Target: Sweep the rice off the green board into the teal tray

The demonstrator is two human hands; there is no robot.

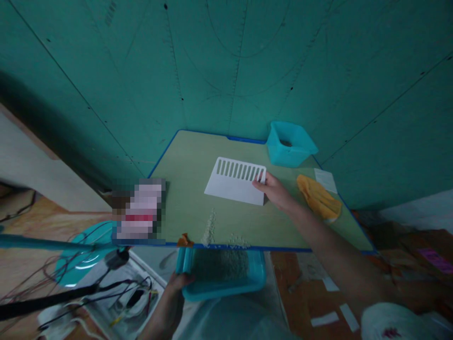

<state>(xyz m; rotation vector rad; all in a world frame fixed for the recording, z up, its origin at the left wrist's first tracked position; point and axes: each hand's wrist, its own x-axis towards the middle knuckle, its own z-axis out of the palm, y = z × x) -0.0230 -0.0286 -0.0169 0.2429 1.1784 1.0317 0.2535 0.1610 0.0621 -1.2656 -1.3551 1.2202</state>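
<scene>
My right hand (274, 189) grips the right end of a flat white plastic scraper (233, 186) with a row of slots along its upper edge. It is over the middle of the green tabletop (198, 151). Small white grains (210, 229) lie in a streak near the front edge, with a looser patch of grains (238, 241) to its right. Below that edge, my left hand (179, 283) is closed on the left rim of a turquoise tub (226, 290). Pale grains cover part of the tub's bottom.
Another turquoise tub (292, 146) stands at the back right, near a yellow cloth (318, 198) and a white paper (325, 180). A blurred-out package (141, 210) sits at the left. An orange-brown scrap (185, 240) is at the front edge. Cables (38, 278) run at lower left.
</scene>
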